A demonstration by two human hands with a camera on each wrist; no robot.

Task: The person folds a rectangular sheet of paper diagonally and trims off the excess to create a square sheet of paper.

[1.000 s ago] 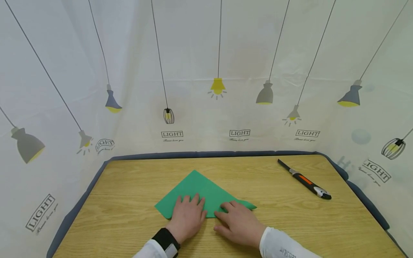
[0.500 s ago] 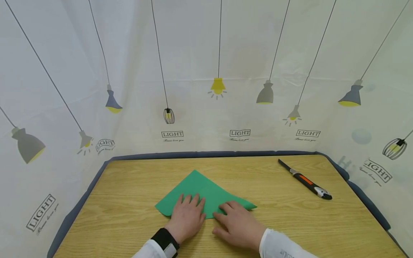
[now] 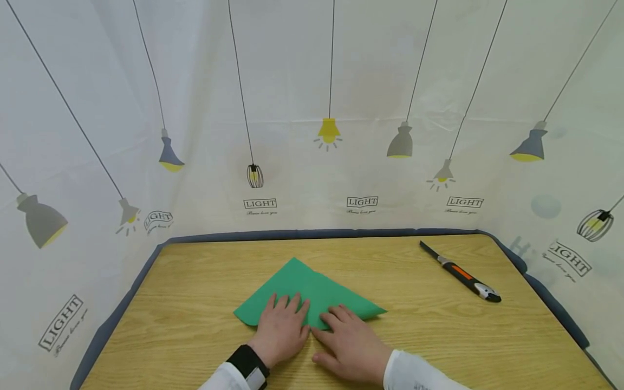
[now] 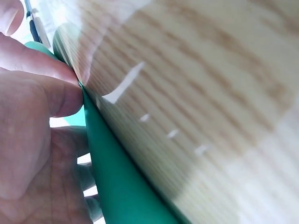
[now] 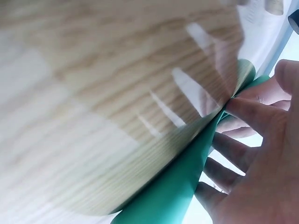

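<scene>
A green sheet of paper (image 3: 304, 284), folded over into a triangle, lies on the table with its peak pointing away from me. My left hand (image 3: 281, 329) rests on its left half, fingers spread and pointing forward. On the right half lies my right hand (image 3: 352, 344), its fingertips on the paper and its thumb on the tabletop in front. The two hands nearly meet at the middle of the near edge. Both wrist views show the near fold of the green paper (image 4: 117, 172) as rounded toward its ends and pressed low under the fingers between them.
A utility knife (image 3: 462, 273) with a black and orange handle lies at the back right of the wooden table (image 3: 195, 281). Dark blue edging (image 3: 312, 234) borders the table. Behind it hangs a white curtain (image 3: 292, 81) printed with lamps.
My right hand has slid left along the near edge, up to the left hand. The paper's right side has straightened, and the bump near its right corner is gone. The left hand has stayed put.
</scene>
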